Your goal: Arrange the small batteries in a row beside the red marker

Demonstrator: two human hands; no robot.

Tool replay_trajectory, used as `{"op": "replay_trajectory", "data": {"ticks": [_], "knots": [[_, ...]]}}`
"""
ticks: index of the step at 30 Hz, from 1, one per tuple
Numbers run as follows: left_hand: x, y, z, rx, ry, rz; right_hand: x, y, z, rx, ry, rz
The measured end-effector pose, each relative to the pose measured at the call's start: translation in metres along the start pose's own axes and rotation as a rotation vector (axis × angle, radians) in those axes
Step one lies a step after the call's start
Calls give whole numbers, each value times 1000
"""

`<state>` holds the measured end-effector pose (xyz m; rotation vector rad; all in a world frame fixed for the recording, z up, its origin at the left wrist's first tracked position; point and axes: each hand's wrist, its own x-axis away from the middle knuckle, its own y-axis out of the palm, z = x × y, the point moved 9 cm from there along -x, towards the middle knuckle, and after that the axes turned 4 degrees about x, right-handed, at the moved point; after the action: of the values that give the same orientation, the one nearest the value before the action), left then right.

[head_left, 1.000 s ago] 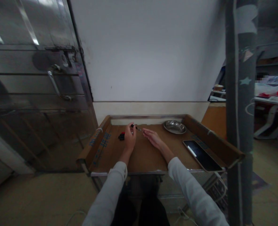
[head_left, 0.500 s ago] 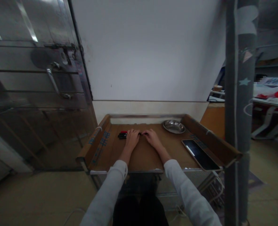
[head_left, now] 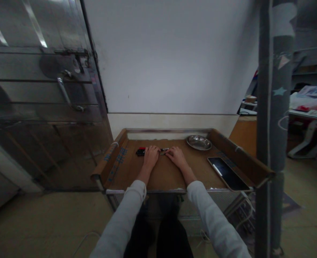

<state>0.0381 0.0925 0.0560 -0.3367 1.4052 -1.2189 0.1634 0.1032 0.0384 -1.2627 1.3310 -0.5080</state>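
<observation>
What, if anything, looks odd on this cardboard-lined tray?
Just one thing: the tablet sits right at the front edge of the tray, which seems slightly precarious; whether it overhangs is unclear.

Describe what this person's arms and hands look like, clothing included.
The left sleeve and right sleeve are long, pale white or light grey, creased, without visible prints, and end short of the wrists. The left hand and right hand wear no gloves; no watch shows. Rings are too small to tell.
</observation>
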Motion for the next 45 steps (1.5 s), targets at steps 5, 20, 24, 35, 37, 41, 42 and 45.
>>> {"op": "replay_trajectory", "data": {"ticks": [5, 20, 24, 35, 37, 41, 42, 45], "knots": [[-2, -1, 4, 16, -12, -11, -1, -1, -2, 60, 24, 18], [-10, -2, 6, -114, -72, -31, -5, -9, -4, 183, 96, 107], [4, -24, -8, -137, -177, 75, 0, -14, -5, 154, 100, 140], [44, -39, -53, -144, -192, -70, -2, -10, -19, -197, -16, 161], [43, -40, -51, -168, -200, -64, -2, -8, -24, -304, -67, 156], [37, -41, -46, -199, -171, -45, -1, -8, -27, -419, -81, 169], [35, -40, -45, -198, -147, -53, -1, -8, -26, -441, -75, 172], [29, -31, -35, -146, -36, -110, -4, -6, -24, -508, -56, 170]]}}
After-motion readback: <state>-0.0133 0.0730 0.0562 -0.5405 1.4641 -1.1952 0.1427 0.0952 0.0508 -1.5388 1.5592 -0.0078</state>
